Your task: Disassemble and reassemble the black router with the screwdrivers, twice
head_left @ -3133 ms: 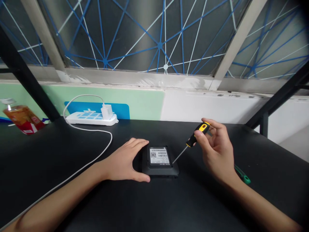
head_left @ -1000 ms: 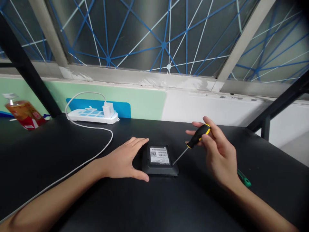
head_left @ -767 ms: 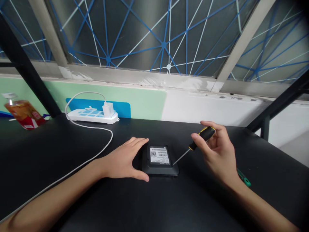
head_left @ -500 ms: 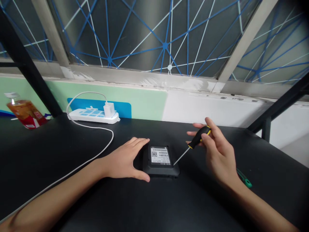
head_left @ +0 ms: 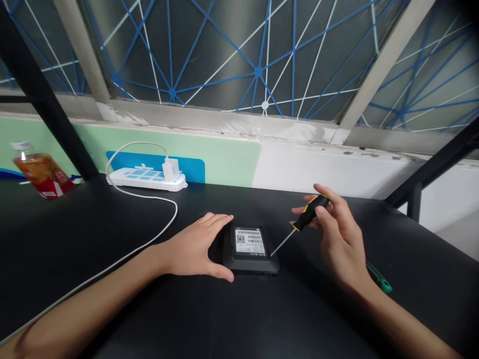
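A flat black device (head_left: 249, 263) lies on the table, its white label with a QR code and barcodes facing up. My left hand (head_left: 200, 247) braces it from the left, fingers at the back corner and thumb at the front corner. In my right hand (head_left: 340, 239) is a screwdriver (head_left: 309, 214) with a black and yellow handle, gripped between thumb and forefinger while other fingers stick out. Its thin shaft slants down to the left, and the tip meets the device near the label's front right corner. The screw itself is too small to see.
A green-handled tool (head_left: 381, 283) lies partly hidden behind my right wrist. A white cable (head_left: 164, 229) runs across the left of the black table (head_left: 262, 319) to a charger (head_left: 171, 170) in a power strip (head_left: 149, 183). A drink bottle (head_left: 43, 172) stands far left.
The screwdriver handle has turned a little in my right fingers, and my forefinger has shifted along it. My left hand and the device keep their places; the whole view slides slightly.
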A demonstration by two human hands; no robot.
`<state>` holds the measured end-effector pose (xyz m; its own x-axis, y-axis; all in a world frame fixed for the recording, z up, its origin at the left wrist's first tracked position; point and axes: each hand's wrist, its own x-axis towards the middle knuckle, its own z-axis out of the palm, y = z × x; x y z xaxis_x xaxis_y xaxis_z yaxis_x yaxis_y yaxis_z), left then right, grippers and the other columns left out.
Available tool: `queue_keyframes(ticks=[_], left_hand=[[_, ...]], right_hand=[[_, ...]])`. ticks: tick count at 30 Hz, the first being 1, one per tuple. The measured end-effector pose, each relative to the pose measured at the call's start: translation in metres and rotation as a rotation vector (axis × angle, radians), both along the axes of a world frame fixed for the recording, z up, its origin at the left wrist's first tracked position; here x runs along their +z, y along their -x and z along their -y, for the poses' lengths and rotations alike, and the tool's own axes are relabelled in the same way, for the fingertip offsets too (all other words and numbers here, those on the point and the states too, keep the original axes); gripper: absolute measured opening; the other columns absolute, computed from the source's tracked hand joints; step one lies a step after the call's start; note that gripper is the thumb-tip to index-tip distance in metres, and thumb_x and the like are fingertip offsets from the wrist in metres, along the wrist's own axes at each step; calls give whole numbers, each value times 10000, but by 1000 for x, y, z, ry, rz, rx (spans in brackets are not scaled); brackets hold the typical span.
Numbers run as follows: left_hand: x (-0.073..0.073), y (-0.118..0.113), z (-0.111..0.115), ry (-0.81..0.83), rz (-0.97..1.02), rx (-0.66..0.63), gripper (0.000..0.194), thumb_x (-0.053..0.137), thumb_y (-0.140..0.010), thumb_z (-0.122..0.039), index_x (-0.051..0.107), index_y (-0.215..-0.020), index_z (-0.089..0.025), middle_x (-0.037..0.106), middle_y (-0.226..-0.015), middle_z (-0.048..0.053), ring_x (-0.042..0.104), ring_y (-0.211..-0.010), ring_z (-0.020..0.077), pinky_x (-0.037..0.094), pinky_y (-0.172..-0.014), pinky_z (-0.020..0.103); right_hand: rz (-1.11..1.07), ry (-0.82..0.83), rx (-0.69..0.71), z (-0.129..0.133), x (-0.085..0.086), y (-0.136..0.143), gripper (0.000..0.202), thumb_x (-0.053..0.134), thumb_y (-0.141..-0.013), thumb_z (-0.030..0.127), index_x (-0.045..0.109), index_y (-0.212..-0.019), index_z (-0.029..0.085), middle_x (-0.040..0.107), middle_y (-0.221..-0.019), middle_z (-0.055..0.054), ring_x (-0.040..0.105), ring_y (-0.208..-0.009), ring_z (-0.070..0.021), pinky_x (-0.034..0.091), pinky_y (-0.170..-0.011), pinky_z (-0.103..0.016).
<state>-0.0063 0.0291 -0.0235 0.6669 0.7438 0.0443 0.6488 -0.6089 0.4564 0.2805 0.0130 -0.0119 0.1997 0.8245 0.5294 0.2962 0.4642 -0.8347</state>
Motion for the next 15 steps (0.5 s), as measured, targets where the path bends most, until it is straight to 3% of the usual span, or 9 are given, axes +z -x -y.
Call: queue_keyframes(ticks=[3, 6, 11, 15], left_hand=[[0, 0, 0, -3, 0, 3, 1131, 696, -674, -756, 235, -1532, -180, 323, -1553, 172, 283, -1424, 367, 297, -1143, 545], [0, 0, 1, -6, 7, 0, 1120, 703, -676, -742, 235, -1533, -194, 334, -1547, 171, 294, -1419, 373, 306, -1134, 549], [0, 0, 1, 7, 14, -3, 1106, 722, -679, -698, 232, -1535, -199, 333, -1549, 169, 292, -1418, 380, 306, -1130, 557], [0, 0, 0, 14, 28, 2, 1110, 733, -667, -685, 246, -1532, -187, 343, -1542, 170, 296, -1414, 391, 304, -1128, 565]], right_hand=[[-46, 17, 64, 0, -2, 1, 481, 533, -938, 359, 458, -1413, 335, 606, -1248, -74, 708, -956, -230, 627, -768, -412], [-54, 14, 70, -1, -3, 2, 532, 596, -906, 336, 445, -1416, 328, 631, -1196, -60, 719, -894, -203, 626, -798, -407], [-28, -6, 13, -2, 2, 2, 521, 740, -804, 346, 536, -1281, 294, 611, -1053, -42, 632, -561, -107, 601, -535, -298], [-46, -67, -51, -2, 6, 1, 463, 739, -809, 318, 545, -1228, 300, 587, -1033, -27, 614, -517, -95, 571, -506, -302]])
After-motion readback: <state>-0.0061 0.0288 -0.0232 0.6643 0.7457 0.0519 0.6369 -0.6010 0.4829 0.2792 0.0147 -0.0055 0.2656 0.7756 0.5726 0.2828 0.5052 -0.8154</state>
